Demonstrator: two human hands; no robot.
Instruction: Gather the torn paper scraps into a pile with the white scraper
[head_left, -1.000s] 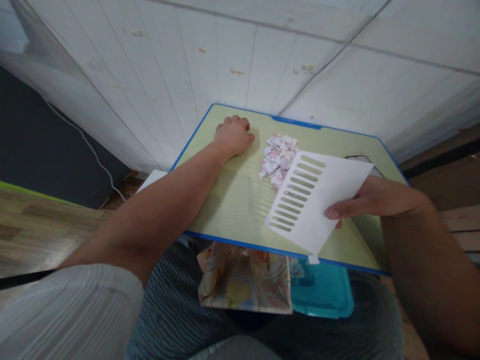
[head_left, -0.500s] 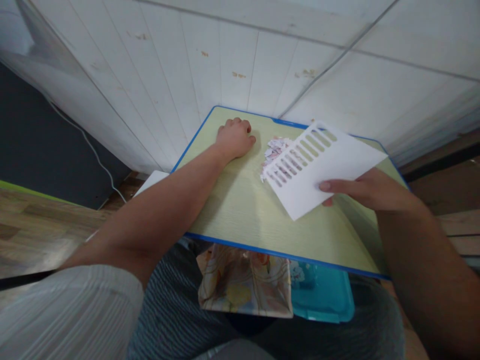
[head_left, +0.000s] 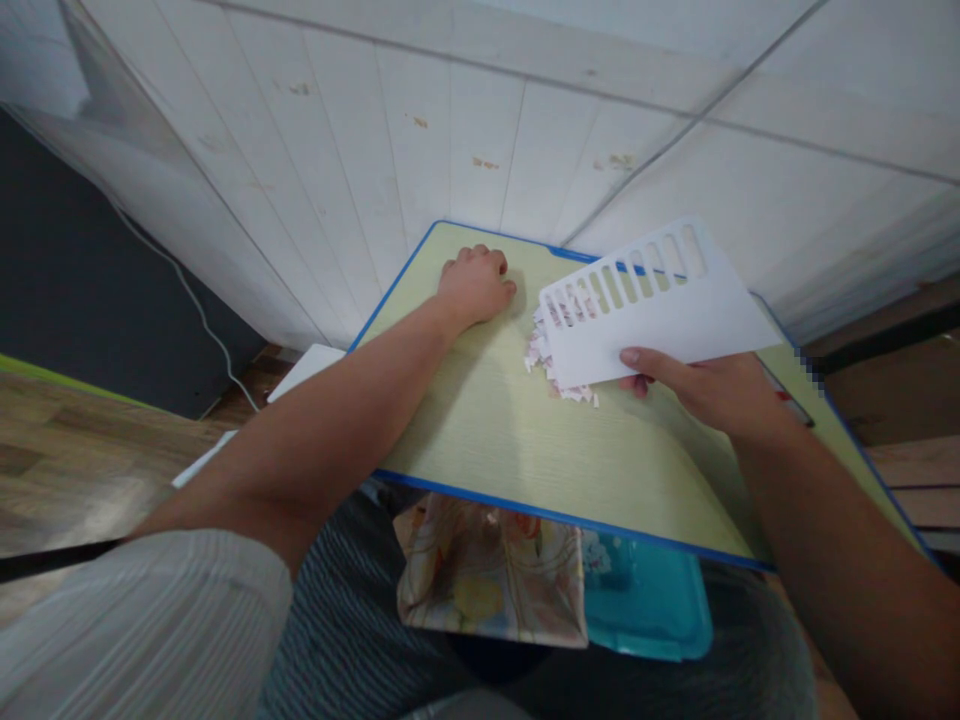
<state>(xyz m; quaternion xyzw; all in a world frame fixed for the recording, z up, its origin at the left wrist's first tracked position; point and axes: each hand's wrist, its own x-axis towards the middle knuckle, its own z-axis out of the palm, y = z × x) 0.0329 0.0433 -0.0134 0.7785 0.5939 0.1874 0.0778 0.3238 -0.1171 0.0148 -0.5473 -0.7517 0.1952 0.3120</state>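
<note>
My right hand [head_left: 709, 390] grips a thin white slotted card [head_left: 660, 325] by its near edge, thumb on top and fingers beneath. A row of rounded slots runs along the card's far side. The card is held tilted over a heap of small torn paper bits [head_left: 538, 345], pale with pinkish marks, and hides most of the heap. Left of the heap, my left hand [head_left: 476, 285] rests on the pale yellow-green tabletop [head_left: 465, 420], its fingers loosely curled and nothing showing in them.
A white plank wall [head_left: 337, 130] stands behind the small blue-edged table, with a cable [head_left: 675, 145] running down it. Below the near edge are a patterned fabric container [head_left: 487, 590] and a turquoise plastic box [head_left: 652, 600]. Partly under my right wrist lies a dark-edged flat object [head_left: 799, 408].
My right hand has moved left and slightly away from me. The card has turned and lifted at its far right, uncovering paper bits near its lower left corner. My left hand stays put.
</note>
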